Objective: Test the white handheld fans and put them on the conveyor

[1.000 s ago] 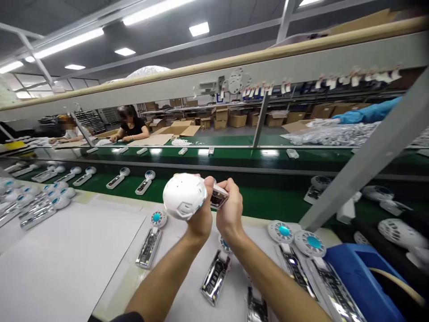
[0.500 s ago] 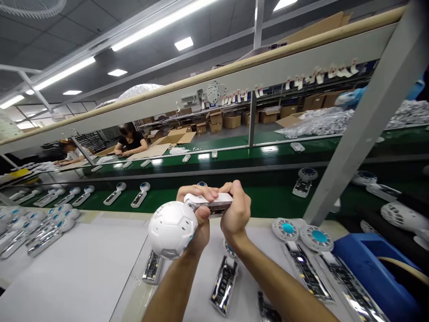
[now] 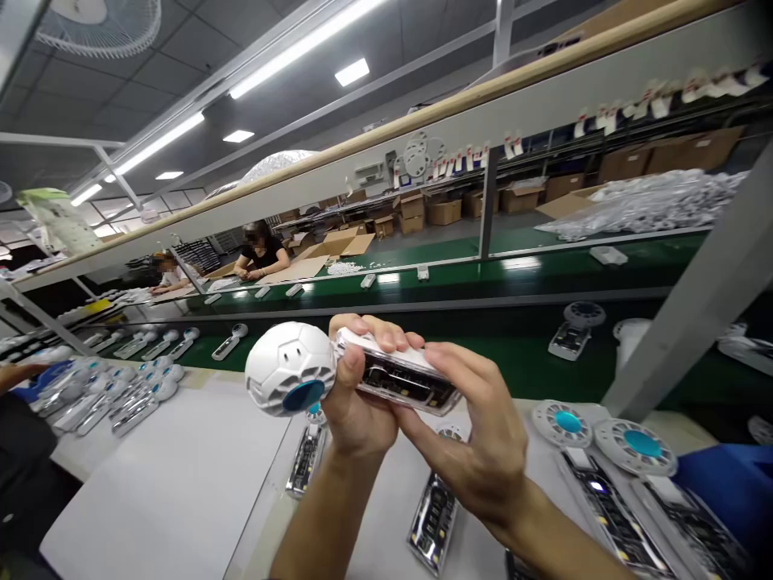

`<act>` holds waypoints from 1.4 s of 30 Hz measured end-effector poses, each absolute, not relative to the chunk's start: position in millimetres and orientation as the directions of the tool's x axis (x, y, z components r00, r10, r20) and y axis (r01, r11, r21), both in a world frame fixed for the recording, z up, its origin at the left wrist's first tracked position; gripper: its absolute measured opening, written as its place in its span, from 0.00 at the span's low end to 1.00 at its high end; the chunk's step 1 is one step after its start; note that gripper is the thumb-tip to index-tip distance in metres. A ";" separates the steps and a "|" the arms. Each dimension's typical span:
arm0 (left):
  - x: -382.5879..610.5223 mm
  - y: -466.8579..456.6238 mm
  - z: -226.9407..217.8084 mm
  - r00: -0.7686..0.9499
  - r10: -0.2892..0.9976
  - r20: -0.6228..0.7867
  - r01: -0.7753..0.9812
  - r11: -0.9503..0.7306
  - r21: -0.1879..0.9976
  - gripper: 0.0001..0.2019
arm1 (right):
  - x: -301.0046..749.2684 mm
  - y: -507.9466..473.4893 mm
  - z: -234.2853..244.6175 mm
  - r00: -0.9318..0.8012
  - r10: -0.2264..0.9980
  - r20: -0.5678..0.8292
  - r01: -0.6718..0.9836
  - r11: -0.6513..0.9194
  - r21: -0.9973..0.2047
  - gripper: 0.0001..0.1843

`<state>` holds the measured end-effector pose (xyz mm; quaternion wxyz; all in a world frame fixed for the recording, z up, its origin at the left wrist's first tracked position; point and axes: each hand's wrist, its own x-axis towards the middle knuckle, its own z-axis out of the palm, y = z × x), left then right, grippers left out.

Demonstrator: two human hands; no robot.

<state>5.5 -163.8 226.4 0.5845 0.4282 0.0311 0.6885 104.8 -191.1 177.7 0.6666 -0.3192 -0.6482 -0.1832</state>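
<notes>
Raised over the bench, a white handheld fan (image 3: 290, 366) has a round, football-patterned head with a blue disc, pointing left. Its clear-sided handle shows a dark circuit board inside. My left hand (image 3: 365, 419) is wrapped round the handle close to the head, thumb across the side. At the handle's far end, my right hand (image 3: 483, 427) grips between fingers on top and thumb below. Beneath my forearms lie similar fans with open handles, one fan (image 3: 433, 519) between my arms and another fan (image 3: 307, 459) to the left.
More fans (image 3: 609, 499) rest at right beside a blue holder (image 3: 725, 491), and a cluster of fans (image 3: 121, 395) lies at left. Behind runs a green conveyor (image 3: 386, 310) carrying parts. A slanting metal post (image 3: 682, 282) stands at right. A co-worker (image 3: 262, 254) sits across the line.
The fan has been turned so its blue disc and the circuit board side now face me. My right hand's fingers have spread along the handle's end. The view has swung left.
</notes>
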 end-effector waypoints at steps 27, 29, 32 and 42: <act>3.7 -160.4 224.2 -0.008 0.822 0.570 -0.793 -0.353 0.497 0.11 | 109.0 -192.3 178.5 0.036 0.172 0.984 0.728 0.671 -0.144 0.24; 2.3 -159.6 223.2 -0.002 0.820 0.573 -0.800 -0.345 0.491 0.10 | 110.0 -192.4 175.6 0.015 0.170 0.985 0.739 0.662 -0.126 0.27; -0.6 -156.1 220.9 -0.015 0.800 0.599 -0.766 -0.394 0.507 0.09 | 111.2 -194.4 171.8 0.007 0.226 0.974 0.684 0.709 -0.169 0.34; 5.4 -144.6 197.1 0.072 0.606 0.792 -0.560 -0.632 0.535 0.12 | 87.5 -149.3 194.8 0.492 0.870 0.023 -0.565 0.339 -0.752 0.25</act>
